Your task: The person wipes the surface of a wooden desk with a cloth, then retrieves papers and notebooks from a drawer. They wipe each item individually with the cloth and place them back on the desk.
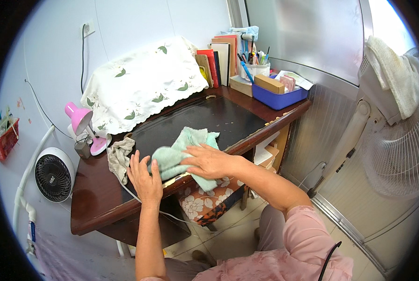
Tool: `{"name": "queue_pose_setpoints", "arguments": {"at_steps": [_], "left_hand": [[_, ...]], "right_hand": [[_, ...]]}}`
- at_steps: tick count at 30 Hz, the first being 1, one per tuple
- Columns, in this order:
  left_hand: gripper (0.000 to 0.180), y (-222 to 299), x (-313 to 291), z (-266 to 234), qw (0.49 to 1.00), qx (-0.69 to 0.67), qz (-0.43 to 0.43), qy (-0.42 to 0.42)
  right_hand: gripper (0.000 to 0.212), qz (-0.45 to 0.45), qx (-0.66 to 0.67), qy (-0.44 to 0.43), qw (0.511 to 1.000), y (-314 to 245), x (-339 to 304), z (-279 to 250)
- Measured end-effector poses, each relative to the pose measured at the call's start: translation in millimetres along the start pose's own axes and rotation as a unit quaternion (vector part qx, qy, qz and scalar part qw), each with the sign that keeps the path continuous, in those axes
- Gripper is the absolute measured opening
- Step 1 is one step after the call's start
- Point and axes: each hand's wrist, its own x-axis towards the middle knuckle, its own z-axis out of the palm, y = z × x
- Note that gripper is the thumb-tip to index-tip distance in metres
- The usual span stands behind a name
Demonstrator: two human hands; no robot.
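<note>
A pale green cloth (pixel 191 145) lies bunched near the front edge of a dark wooden desk (pixel 92 206), with one corner hanging over the edge. My right hand (pixel 210 161) rests on top of it, fingers stretched out and lying across the fabric. At the cloth's left end is my left hand (pixel 145 179), fingers upright and apart, holding nothing; whether it touches the cloth I cannot tell. Just beyond my left fingertips a crumpled grey-beige rag (pixel 120 159) sits on the desk. A black panel (pixel 219 119) covers the middle of the desktop.
A pink lamp (pixel 80 119) and a white embroidered cover (pixel 139 79) stand at the back left. Books (pixel 221 56), a pen holder (pixel 256 68) and a blue tray (pixel 279 98) fill the back right. Below are a floral seat (pixel 205 203) and a white cable (pixel 172 216). A fan (pixel 392 140) stands right.
</note>
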Motion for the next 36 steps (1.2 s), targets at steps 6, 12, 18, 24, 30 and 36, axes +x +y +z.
{"name": "queue_pose_setpoints", "arguments": {"at_steps": [6, 12, 18, 24, 30, 36], "left_hand": [[0.034, 5, 1, -1, 1.000, -0.010, 0.003, -0.026], [0.074, 35, 1, 2, 0.991, -0.023, 0.079, -0.110], [0.101, 87, -11, 22, 0.963, -0.047, 0.189, -0.185], [0.079, 114, 20, 63, 0.939, 0.102, 0.174, -0.279], [0.064, 104, 58, 95, 0.930, 0.052, 0.153, -0.329], [0.072, 103, 31, 50, 0.933, 0.072, 0.162, -0.313]], "right_hand": [[0.031, 0.311, -0.131, 0.053, 0.940, 88, -73, -45], [0.024, 0.274, -0.145, 0.112, 0.944, 73, -56, -26], [0.025, 0.078, 0.257, 0.231, 0.935, -22, -46, -19], [0.029, 0.198, 0.208, 0.457, 0.842, 41, -132, 3], [0.034, 0.592, 0.225, 0.505, 0.586, 203, -292, 136], [0.043, 0.674, 0.239, 0.392, 0.579, 233, -308, 209]]}}
